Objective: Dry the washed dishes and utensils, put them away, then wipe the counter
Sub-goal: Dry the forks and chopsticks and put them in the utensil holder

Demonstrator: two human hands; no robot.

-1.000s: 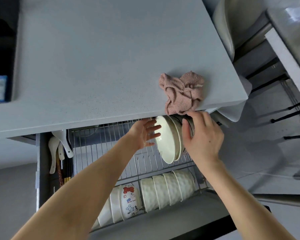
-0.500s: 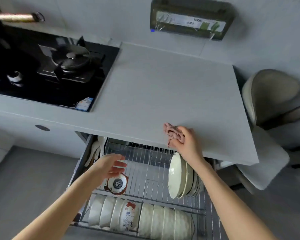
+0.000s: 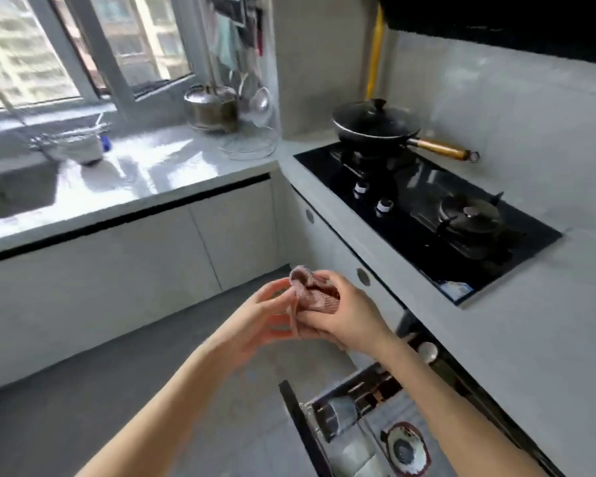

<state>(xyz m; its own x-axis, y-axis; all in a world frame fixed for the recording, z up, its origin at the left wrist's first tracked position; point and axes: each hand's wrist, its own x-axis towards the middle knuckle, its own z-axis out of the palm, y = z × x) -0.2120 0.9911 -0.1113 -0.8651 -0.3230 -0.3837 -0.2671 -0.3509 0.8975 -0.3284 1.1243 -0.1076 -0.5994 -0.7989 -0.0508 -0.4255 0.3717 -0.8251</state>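
Observation:
My right hand [image 3: 344, 321] grips a bunched pink cloth [image 3: 312, 292] in front of me, above the floor. My left hand [image 3: 265, 315] is beside it with relaxed fingers touching the cloth's hanging end. Below, the pull-out dish drawer [image 3: 355, 428] stands open, with a patterned bowl [image 3: 405, 449] on its wire rack. The grey counter [image 3: 530, 339] runs along the right, and a second, wet-looking counter [image 3: 145, 173] lies under the window.
A black hob [image 3: 427, 215] holds a lidded wok [image 3: 375, 127] with a wooden handle. A sink [image 3: 11, 194], a wire basket [image 3: 73, 142] and a steel pot [image 3: 212, 108] sit by the window. Grey floor [image 3: 117, 390] lies open at the left.
My right hand took the pink cloth off the counter and lifted it away. My left hand left the drawer and came up to the cloth. The view swung left towards the hob and window.

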